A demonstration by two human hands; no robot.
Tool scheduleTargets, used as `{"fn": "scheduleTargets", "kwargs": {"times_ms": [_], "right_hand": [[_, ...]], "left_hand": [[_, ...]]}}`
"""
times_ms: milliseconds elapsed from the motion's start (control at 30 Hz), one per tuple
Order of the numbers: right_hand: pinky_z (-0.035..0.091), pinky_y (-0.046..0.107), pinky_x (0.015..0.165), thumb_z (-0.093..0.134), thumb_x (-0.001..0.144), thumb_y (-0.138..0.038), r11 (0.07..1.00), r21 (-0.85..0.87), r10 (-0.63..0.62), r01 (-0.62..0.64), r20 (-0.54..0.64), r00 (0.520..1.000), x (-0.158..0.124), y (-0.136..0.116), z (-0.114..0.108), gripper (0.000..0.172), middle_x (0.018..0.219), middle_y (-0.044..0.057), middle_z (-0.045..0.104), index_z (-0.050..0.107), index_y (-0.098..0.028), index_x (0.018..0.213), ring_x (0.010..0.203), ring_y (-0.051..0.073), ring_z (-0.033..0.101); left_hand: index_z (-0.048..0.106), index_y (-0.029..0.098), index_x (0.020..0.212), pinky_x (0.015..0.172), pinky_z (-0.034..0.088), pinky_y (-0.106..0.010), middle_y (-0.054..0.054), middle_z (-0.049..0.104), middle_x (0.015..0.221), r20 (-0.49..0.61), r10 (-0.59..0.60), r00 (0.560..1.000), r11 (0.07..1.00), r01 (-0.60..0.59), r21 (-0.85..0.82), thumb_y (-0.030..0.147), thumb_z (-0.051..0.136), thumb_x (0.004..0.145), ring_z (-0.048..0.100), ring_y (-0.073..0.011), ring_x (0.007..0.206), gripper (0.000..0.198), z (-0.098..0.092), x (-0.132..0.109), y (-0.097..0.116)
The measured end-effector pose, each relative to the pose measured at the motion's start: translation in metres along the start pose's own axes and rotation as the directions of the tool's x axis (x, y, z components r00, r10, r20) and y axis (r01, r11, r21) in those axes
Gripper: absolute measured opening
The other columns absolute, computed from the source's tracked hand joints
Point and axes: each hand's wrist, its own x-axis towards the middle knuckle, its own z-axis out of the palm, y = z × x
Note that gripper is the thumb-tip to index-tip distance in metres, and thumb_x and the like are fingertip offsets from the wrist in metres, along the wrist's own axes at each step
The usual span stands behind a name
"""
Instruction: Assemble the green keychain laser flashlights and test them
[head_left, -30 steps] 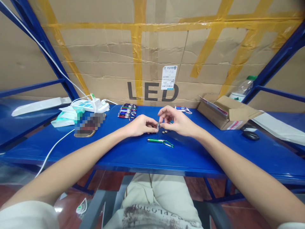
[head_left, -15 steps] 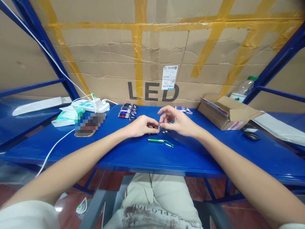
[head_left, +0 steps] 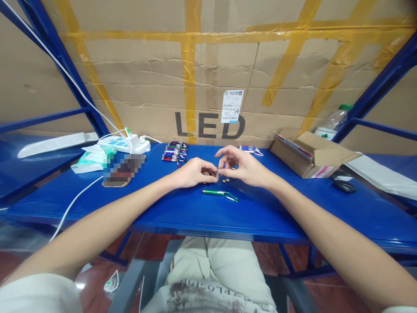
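My left hand (head_left: 196, 172) and my right hand (head_left: 237, 164) meet over the middle of the blue table. Fingertips of both pinch a small silvery piece (head_left: 218, 174), mostly hidden, whose kind I cannot make out. Small round button cells (head_left: 226, 181) lie on the table just under my right hand. Closer to me rests a green penlight (head_left: 213, 192) with a green carabiner clip (head_left: 230, 197) at its right end. Behind my left hand is a row of several coloured penlights (head_left: 175, 152) with clips. A few more penlights (head_left: 249, 149) lie behind my right hand.
On the left are a white power strip (head_left: 125, 142), a phone-like blurred item (head_left: 122, 174) and a green-white packet (head_left: 93, 160). An open cardboard box (head_left: 309, 154), a black mouse (head_left: 343, 186) and a plastic bottle (head_left: 335, 119) stand right. A large carton (head_left: 146, 82) walls the back.
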Motion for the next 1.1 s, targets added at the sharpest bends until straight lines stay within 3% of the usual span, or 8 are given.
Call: {"fn": "scheduleTargets", "kwargs": {"times_ms": [233, 400, 667, 867, 1100], "right_hand": [[0.056, 0.036, 0.079, 0.081, 0.087, -0.037, 1.0, -0.024, -0.004, 0.004, -0.005, 1.0, 0.0, -0.002, -0.004, 0.044, 0.1, 0.004, 0.078, 0.062, -0.024, 0.125, 0.087, 0.021, 0.071], [0.054, 0.037, 0.079, 0.07, 0.092, -0.032, 0.987, -0.16, -0.023, 0.009, -0.089, 0.996, 0.0, 0.002, -0.01, 0.028, 0.097, 0.004, 0.078, 0.065, -0.023, 0.119, 0.084, 0.022, 0.069], [0.052, 0.031, 0.072, 0.075, 0.084, -0.023, 0.932, -0.358, 0.125, -0.045, 0.203, 0.971, -0.001, 0.01, -0.017, 0.032, 0.103, 0.003, 0.081, 0.068, -0.022, 0.116, 0.08, 0.019, 0.068], [0.052, 0.03, 0.072, 0.075, 0.084, -0.021, 0.931, -0.363, 0.135, -0.04, 0.241, 0.961, -0.001, 0.011, -0.013, 0.034, 0.102, 0.002, 0.081, 0.067, -0.023, 0.117, 0.079, 0.019, 0.067], [0.051, 0.029, 0.072, 0.071, 0.086, -0.019, 0.944, -0.327, 0.142, -0.045, 0.279, 0.95, -0.001, 0.011, -0.011, 0.033, 0.098, 0.001, 0.081, 0.064, -0.022, 0.119, 0.076, 0.018, 0.067]], "left_hand": [[0.085, 0.014, 0.107, 0.07, 0.053, -0.026, -0.006, 0.081, 0.09, -0.002, -0.011, 1.0, 0.999, 0.011, -0.036, 0.041, 0.089, 0.081, 0.068, -0.0161, 0.075, 0.037, 0.001, 0.001, -0.002], [0.086, 0.015, 0.11, 0.07, 0.052, -0.026, -0.005, 0.081, 0.089, -0.031, -0.007, 0.999, 1.0, 0.006, -0.019, 0.038, 0.089, 0.081, 0.068, -0.0156, 0.074, 0.037, 0.0, 0.002, -0.004], [0.086, 0.016, 0.107, 0.076, 0.054, -0.027, -0.007, 0.082, 0.101, -0.099, 0.084, 0.991, 0.987, -0.07, 0.143, 0.032, 0.085, 0.084, 0.071, -0.0165, 0.08, 0.028, -0.002, -0.002, 0.001], [0.084, 0.016, 0.106, 0.07, 0.05, -0.025, -0.003, 0.078, 0.08, -0.093, 0.046, 0.995, 0.979, -0.026, 0.203, 0.031, 0.082, 0.088, 0.067, -0.0155, 0.073, 0.024, -0.002, -0.003, 0.006], [0.083, 0.014, 0.106, 0.069, 0.049, -0.025, -0.002, 0.077, 0.079, -0.073, 0.021, 0.997, 0.981, -0.007, 0.192, 0.036, 0.082, 0.087, 0.065, -0.015, 0.071, 0.028, -0.004, -0.002, 0.006]]}}
